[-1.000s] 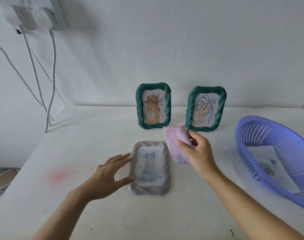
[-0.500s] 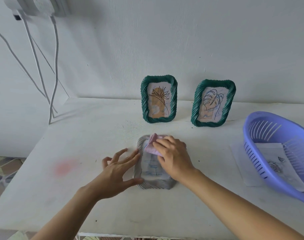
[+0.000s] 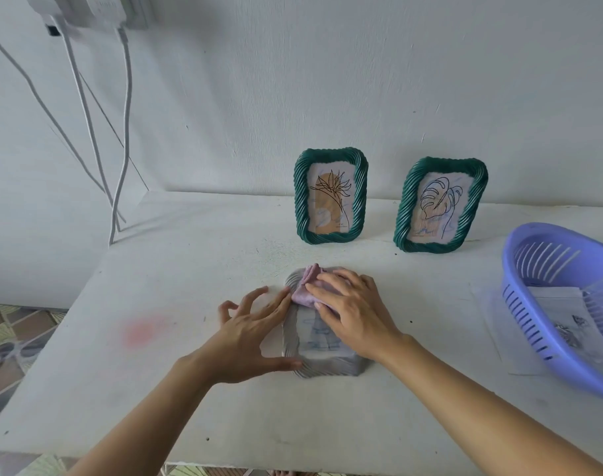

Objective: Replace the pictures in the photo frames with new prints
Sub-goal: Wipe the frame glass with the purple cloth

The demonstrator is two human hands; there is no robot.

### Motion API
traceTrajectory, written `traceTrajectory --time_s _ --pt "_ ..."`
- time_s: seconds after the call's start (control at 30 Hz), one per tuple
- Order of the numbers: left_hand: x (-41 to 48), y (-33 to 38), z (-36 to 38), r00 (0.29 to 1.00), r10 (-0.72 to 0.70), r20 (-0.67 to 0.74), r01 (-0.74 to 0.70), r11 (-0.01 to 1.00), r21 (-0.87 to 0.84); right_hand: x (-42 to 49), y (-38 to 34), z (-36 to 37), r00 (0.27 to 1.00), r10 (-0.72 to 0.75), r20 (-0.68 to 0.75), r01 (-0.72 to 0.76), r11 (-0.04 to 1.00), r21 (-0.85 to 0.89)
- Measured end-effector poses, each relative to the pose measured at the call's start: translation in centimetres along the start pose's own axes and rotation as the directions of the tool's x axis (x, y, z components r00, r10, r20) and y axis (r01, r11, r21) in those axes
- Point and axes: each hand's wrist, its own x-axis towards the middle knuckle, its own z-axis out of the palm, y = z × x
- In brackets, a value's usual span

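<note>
So the grey frame (image 3: 322, 367) lies flat on the table (image 3: 190, 269) (print up). Right hand (image 3: 355, 310) presses a pink cloth (image 3: 305, 292) onto its far end, fingers flat; left hand (image 3: 245, 341), fingers spread, braces its left edge.

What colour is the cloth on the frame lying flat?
Pale pink, slightly lilac. The cloth shows best in the head view, under the right hand.

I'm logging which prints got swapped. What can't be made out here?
- Print in the grey frame, head view: the right hand and pink cloth cover its upper half; the rest is faint.
- Sheet in the purple basket, head view: cut off by the right edge, drawing too small.
</note>
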Motion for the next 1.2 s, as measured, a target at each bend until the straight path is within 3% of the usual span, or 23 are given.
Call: traceTrajectory --time_s 0.17,0.5,0.63,0.8,0.97,1.2 --pt "-0.1 0.1 0.4 1.000 -0.011 -0.011 0.011 1.000 -0.015 -0.2 -0.7 0.8 0.999 0.027 -0.030 -0.027 1.000 0.010" --pt "0.1 -0.3 0.9 0.999 -0.028 -0.019 0.028 1.000 0.005 -3.0 0.1 -0.2 0.959 -0.277 0.064 0.265 0.952 0.156" --pt "0.1 -0.3 0.8 0.999 -0.038 -0.023 0.037 0.999 -0.016 -4.5 1.3 -1.5 0.939 -0.318 0.127 0.288 0.935 0.209" --pt "0.1 -0.3 0.8 0.999 -0.040 -0.016 0.039 0.999 -0.018 -5.8 3.0 -2.6 0.932 -0.333 0.140 0.299 0.929 0.216" --pt "0.1 -0.3 0.7 0.999 -0.032 -0.018 0.031 0.998 -0.056 -5.6 3.7 -2.5 0.951 -0.305 0.042 0.301 0.950 0.082" --pt "0.1 -0.2 0.7 0.999 -0.026 -0.037 0.022 0.996 -0.083 -1.6 2.9 -0.7 0.988 -0.124 -0.094 0.122 0.992 -0.033"
